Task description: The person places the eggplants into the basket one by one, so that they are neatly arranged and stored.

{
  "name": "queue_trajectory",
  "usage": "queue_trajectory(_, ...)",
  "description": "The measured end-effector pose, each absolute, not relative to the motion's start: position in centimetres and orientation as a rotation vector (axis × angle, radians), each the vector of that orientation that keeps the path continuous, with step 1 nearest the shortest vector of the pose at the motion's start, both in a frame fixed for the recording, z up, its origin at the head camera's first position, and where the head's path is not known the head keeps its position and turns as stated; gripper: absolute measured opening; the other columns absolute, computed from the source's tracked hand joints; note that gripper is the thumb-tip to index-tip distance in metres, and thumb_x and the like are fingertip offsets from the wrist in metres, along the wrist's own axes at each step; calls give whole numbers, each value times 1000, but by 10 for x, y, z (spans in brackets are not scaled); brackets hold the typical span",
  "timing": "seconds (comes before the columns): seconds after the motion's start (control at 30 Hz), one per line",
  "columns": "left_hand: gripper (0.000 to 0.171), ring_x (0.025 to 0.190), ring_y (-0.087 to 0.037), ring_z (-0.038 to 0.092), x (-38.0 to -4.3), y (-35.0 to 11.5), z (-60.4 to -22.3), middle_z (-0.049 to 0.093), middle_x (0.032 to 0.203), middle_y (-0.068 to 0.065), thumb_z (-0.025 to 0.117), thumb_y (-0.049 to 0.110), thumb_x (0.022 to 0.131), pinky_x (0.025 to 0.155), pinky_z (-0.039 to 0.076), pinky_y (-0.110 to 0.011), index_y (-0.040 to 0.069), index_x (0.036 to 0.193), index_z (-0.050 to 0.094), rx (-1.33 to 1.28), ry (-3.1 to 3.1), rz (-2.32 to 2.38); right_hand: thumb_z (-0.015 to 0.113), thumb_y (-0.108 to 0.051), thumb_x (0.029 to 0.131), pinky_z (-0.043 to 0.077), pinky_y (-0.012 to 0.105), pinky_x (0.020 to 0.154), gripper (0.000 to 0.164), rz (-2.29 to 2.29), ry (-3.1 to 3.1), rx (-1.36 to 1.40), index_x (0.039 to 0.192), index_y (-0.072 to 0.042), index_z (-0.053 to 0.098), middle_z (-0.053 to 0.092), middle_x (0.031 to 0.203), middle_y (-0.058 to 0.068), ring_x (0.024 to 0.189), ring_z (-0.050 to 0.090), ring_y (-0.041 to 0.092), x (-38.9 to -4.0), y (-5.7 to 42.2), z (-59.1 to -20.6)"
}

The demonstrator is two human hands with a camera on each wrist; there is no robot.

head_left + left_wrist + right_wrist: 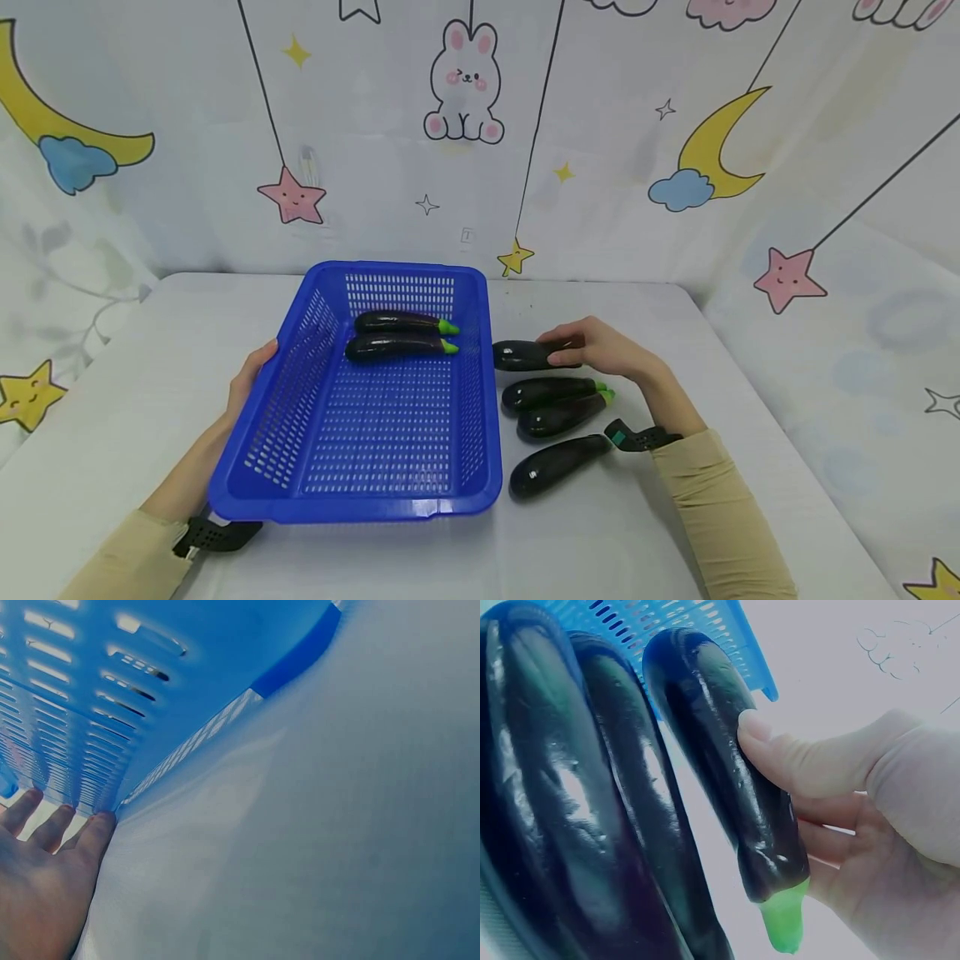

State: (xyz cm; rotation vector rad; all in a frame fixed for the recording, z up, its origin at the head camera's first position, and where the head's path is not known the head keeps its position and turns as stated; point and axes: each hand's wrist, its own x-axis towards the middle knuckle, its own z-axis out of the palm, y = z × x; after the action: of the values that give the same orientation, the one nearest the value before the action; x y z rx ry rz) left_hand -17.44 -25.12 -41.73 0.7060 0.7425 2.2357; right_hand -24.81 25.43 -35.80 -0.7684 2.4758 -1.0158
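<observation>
My right hand (603, 347) grips a dark purple eggplant (712, 742) by its stem half. The thumb lies on its near side, the other fingers behind it, and the green stem points towards me. The rounded end overlaps the right rim of a blue plastic basket (390, 506) in the head view. Two eggplants (401, 347) lie side by side inside the basket, near its far end. At the basket's left side is my left hand (251, 375). In the left wrist view its fingers stretch out, with fingertips against the slotted wall.
Right of the basket, two more eggplants (558, 404) lie close together on the white table (637, 542). Another eggplant (558, 467) lies nearer, slanted, with its stem end by the right wrist's black camera strap (641, 437). A patterned curtain (600, 125) hangs behind the table.
</observation>
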Motion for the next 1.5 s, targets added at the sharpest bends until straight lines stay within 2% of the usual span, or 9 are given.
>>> queue_trajectory(0.07,67,105,-19,66,-175,-251,-418,65,121,-10,1,42,105,84,56,-27,9,138,48,720,732,2244,69,-21,95,55,40,91,38,-1019,2482,-756,130,-7,65,68,127,11,108,65,25,-247,255,-355)
queue_trajectory(0.27,63,107,-17,62,-171,-254,-416,60,122,-6,3,45,104,88,54,-29,17,144,43,663,824,2196,67,-20,97,56,34,84,38,-1033,2503,-762,131,-5,64,68,124,13,100,66,22,-245,257,-349)
queue_trajectory(0.53,66,105,-18,64,-171,-253,-415,62,120,-8,2,45,103,87,55,-29,14,142,45,662,795,2201,68,-21,96,54,35,81,37,-1068,2559,-726,130,-6,65,67,123,13,96,63,24,-243,263,-341)
queue_trajectory(1.2,69,107,-21,63,-169,-251,-411,61,122,-10,0,46,103,90,55,-32,12,144,43,676,731,2195,67,-22,97,53,34,87,36,-1138,2586,-720,132,-11,65,66,123,10,98,63,25,-237,259,-326)
queue_trajectory(1.5,68,107,-21,64,-169,-251,-412,62,122,-10,1,46,103,89,55,-31,11,142,44,674,740,2200,66,-21,98,54,37,88,34,-1173,2542,-782,130,-11,66,67,120,10,97,65,24,-232,245,-321)
